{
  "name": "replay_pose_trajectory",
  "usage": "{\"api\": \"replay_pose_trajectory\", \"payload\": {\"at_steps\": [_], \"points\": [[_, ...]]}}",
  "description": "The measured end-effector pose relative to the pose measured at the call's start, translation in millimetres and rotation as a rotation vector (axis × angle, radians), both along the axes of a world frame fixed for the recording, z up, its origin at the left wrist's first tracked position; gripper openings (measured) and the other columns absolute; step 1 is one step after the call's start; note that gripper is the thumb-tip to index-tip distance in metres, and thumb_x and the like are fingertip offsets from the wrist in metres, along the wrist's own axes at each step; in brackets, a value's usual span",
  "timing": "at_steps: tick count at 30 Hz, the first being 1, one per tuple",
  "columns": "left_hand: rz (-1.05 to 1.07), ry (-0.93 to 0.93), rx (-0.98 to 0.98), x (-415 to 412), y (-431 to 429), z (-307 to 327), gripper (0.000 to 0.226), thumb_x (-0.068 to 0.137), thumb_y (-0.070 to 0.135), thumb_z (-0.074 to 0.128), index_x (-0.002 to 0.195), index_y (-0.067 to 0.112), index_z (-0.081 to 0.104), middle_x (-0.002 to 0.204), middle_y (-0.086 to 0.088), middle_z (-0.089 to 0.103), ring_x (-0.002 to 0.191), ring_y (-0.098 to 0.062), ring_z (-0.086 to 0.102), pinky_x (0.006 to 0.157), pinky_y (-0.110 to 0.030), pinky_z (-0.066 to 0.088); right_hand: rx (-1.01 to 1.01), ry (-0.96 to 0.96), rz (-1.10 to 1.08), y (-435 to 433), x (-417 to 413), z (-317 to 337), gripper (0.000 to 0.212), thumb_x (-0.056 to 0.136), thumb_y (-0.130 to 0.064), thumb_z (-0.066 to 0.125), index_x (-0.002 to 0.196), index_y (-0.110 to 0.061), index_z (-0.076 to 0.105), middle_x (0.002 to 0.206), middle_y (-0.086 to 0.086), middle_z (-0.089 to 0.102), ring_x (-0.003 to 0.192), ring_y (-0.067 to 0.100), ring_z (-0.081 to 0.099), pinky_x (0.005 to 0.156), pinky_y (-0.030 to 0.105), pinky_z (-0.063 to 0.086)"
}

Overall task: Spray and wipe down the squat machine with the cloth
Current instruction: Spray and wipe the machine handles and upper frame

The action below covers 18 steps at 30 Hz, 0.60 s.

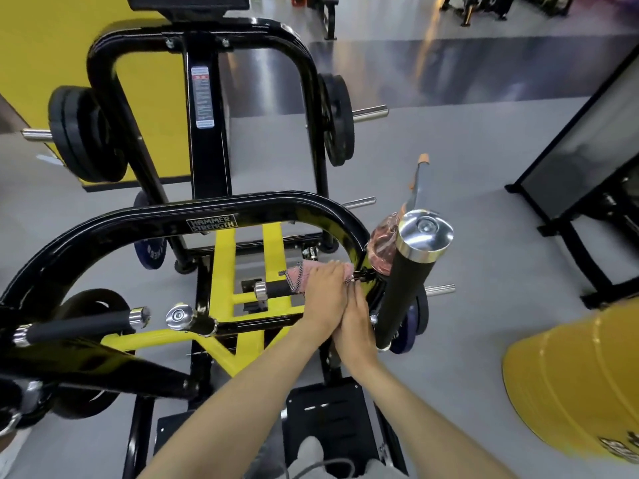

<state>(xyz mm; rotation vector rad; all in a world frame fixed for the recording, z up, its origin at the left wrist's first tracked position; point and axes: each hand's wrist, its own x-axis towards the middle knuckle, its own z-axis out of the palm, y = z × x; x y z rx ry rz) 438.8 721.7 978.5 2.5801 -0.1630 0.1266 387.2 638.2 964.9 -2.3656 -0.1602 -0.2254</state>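
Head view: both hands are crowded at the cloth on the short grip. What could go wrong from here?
1. The spray bottle leans behind the upright grip. What supports it is hidden, so a knock might tip it off.
2. The left hand wraps the cloth close to the black frame, with the right hand right alongside. Fingers could get pinched there.

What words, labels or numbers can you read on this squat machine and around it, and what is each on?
"HAMMER STRENGTH": badge on the curved black bar.
Sticker on the upright post: too small to read.
Lettering on the blue weight plate: blurred, unreadable.
Print on the yellow object, lower right: blurred, cut off.
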Motion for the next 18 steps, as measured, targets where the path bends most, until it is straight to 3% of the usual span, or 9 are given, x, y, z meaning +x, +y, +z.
{"api": "replay_pose_trajectory", "payload": {"at_steps": [2, 5, 7, 9, 12, 16, 18], "points": [[-0.044, 0.021, -0.008, 3, -4, 3, 0.034, 0.090, 0.010, 0.050, 0.121, 0.004, 0.061, 0.124, -0.015, 0.062, 0.120, -0.030, 0.053, 0.103, -0.038, 0.035, 0.174, 0.001, -0.045, -3, -1, 0, 0.033, 0.101, -0.045, 0.039, 0.127, -0.030, 0.054, 0.119, 0.006, 0.064, 0.116, 0.020, 0.060, 0.086, 0.029, 0.053], [-0.181, -0.044, 0.073, 3, 8, -1, 0.042, 0.092, 0.012, 0.043, 0.132, 0.004, 0.054, 0.137, -0.013, 0.054, 0.131, -0.025, 0.047, 0.110, -0.037, 0.033, -0.015, -0.062, -0.004, 0, 7, -4, 0.036, 0.102, -0.043, 0.038, 0.138, -0.040, 0.041, 0.134, -0.007, 0.054, 0.125, 0.010, 0.051, 0.101, 0.036, 0.044], [-0.326, -0.134, 0.209, 0, 28, -11, 0.048, 0.085, 0.011, 0.039, 0.129, 0.005, 0.058, 0.134, -0.012, 0.057, 0.126, -0.026, 0.052, 0.106, -0.039, 0.041, -0.052, 0.074, 0.009, 5, 7, -6, 0.054, 0.096, -0.012, 0.046, 0.145, -0.029, 0.030, 0.145, -0.005, 0.038, 0.131, 0.014, 0.041, 0.105, 0.036, 0.040], [-0.412, -0.224, 0.340, -6, 47, -13, 0.050, 0.082, 0.011, 0.038, 0.127, 0.005, 0.059, 0.134, -0.010, 0.057, 0.126, -0.025, 0.052, 0.107, -0.041, 0.038, -0.087, 0.159, -0.040, 9, 5, -6, 0.080, 0.081, 0.012, 0.052, 0.149, -0.014, 0.021, 0.152, 0.003, 0.024, 0.136, 0.020, 0.032, 0.109, 0.036, 0.037], [-0.432, -0.345, 0.465, -18, 73, -8, 0.050, 0.081, 0.014, 0.034, 0.118, 0.006, 0.066, 0.126, -0.010, 0.063, 0.123, -0.025, 0.053, 0.104, -0.039, 0.030, -0.169, 0.227, -0.063, 12, 5, -1, 0.082, 0.084, 0.009, 0.056, 0.152, -0.004, 0.011, 0.160, 0.007, 0.005, 0.145, 0.022, 0.015, 0.115, 0.034, 0.029], [-0.373, -0.401, 0.541, -33, 105, -8, 0.052, 0.077, 0.013, 0.033, 0.114, 0.005, 0.069, 0.122, -0.010, 0.065, 0.115, -0.028, 0.061, 0.099, -0.041, 0.032, -0.268, 0.213, -0.048, 13, 6, 2, 0.079, 0.086, 0.004, 0.057, 0.151, -0.001, 0.013, 0.160, 0.005, 0.005, 0.146, 0.019, 0.009, 0.118, 0.034, 0.024], [-0.296, -0.385, 0.482, -39, 114, -3, 0.051, 0.073, 0.010, 0.032, 0.102, 0.007, 0.073, 0.111, -0.009, 0.070, 0.106, -0.029, 0.066, 0.093, -0.038, 0.034, -0.294, 0.226, -0.043, 14, 5, 5, 0.076, 0.087, 0.005, 0.054, 0.151, -0.001, 0.014, 0.160, 0.004, 0.004, 0.147, 0.018, 0.006, 0.118, 0.034, 0.022]]}}
